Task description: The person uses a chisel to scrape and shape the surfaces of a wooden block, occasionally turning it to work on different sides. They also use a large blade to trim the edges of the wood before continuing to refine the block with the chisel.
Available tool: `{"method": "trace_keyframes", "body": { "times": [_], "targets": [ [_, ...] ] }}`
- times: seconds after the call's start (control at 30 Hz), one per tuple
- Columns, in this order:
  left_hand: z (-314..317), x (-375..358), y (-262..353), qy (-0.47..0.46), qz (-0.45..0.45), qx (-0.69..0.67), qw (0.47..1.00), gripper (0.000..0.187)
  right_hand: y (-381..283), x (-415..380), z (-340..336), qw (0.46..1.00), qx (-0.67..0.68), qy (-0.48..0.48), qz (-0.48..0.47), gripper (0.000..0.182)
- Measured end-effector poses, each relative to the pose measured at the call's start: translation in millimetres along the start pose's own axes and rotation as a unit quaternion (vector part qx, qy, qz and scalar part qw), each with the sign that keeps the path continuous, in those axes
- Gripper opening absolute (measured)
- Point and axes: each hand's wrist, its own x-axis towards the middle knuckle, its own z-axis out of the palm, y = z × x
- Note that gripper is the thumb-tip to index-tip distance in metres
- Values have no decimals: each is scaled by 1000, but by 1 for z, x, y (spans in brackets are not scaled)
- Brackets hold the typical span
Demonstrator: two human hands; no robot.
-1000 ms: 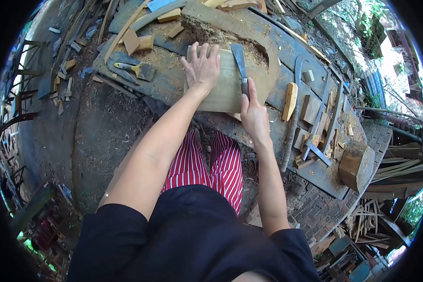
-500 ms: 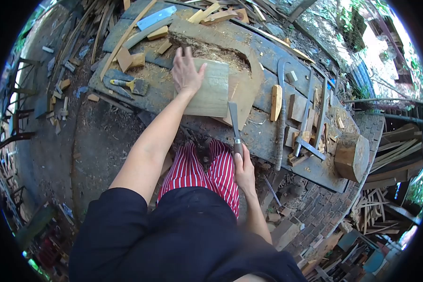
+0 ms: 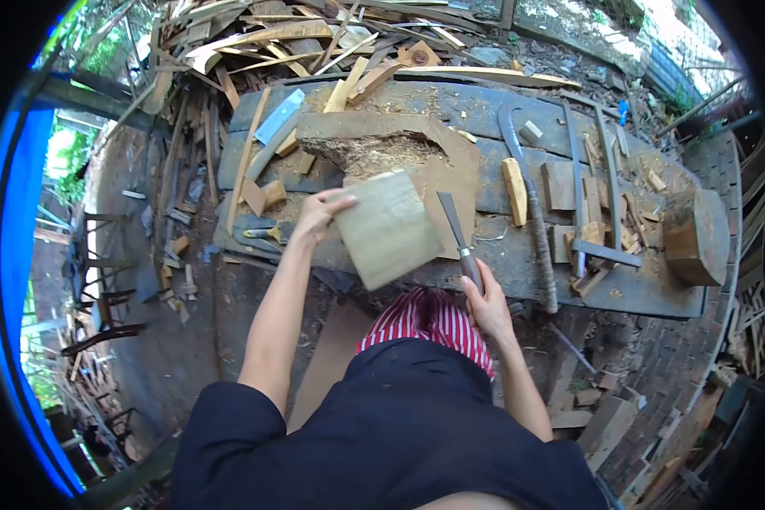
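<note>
My left hand grips the left edge of a square greenish-grey wooden board, thumb on its upper face. The board is tilted and raised over the bench's near edge. In my right hand is a chisel, its flat blade pointing up and away from me, close to the board's right side. Behind the board lies a larger slab of wood with a rough, broken hollow full of crumbly wood. The board hides part of that slab.
On the workbench to the right lie a curved metal bar, a pale wood block, a frame saw and a thick wood block. A brush lies at the left. Scrap wood is heaped beyond the bench.
My left hand has gone from lying over the board to gripping its left edge. The board has lifted and tilted towards me. The chisel stays in my right hand; the view has shifted.
</note>
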Motion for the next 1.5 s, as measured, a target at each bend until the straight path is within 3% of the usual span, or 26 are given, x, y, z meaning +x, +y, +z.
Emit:
{"method": "trace_keyframes", "body": {
  "times": [0.03,0.07,0.17,0.23,0.27,0.33,0.37,0.5,0.6,0.67,0.73,0.8,0.87,0.93,1.13,1.23,1.33,1.4,1.5],
  "targets": [
    [2,-14,11,-88,-9,1,996,61,-3,7,3,1000,20,-17,-4,49],
    [13,-33,27,-84,-26,45,995,44,-5,14,6,998,41,-36,-8,48],
    [37,-53,30,-42,-2,32,999,45,-22,25,17,992,90,-88,-3,51],
    [51,-75,52,17,105,20,994,45,-39,24,11,985,125,-121,-8,52],
    [50,-82,59,19,103,25,994,45,-46,25,6,984,130,-124,-6,52],
    [42,-99,83,80,221,45,971,45,-60,32,1,974,154,-164,-37,52],
    [44,-113,101,131,287,204,927,44,-65,36,1,971,159,-170,-50,50],
    [72,-110,73,230,362,281,859,52,-80,46,9,966,163,-191,-59,46],
    [95,-112,41,236,297,150,913,61,-78,48,17,974,134,-171,-65,45],
    [92,-112,45,233,296,181,909,67,-74,42,24,985,44,-124,-115,45],
    [81,-107,48,243,295,212,899,72,-83,34,28,984,10,-153,-89,49],
    [70,-95,48,138,289,216,923,84,-80,27,41,978,-6,-117,-170,53],
    [65,-89,54,96,283,214,930,90,-87,19,48,976,-14,-133,-173,58],
    [63,-85,60,32,262,81,961,95,-91,14,56,977,-7,-141,-161,58],
    [66,-80,69,8,282,135,950,108,-102,18,62,974,-45,-123,-184,57],
    [67,-83,76,-23,217,36,975,114,-111,23,63,973,-92,-113,-180,56],
    [63,-74,69,-8,302,134,944,115,-101,19,67,971,-93,-97,-198,55],
    [63,-74,70,-20,279,124,952,117,-90,14,66,968,-63,-88,-225,54],
    [70,-75,72,-29,292,149,944,118,-111,39,64,975,-75,-76,-194,53]
  ]
}}
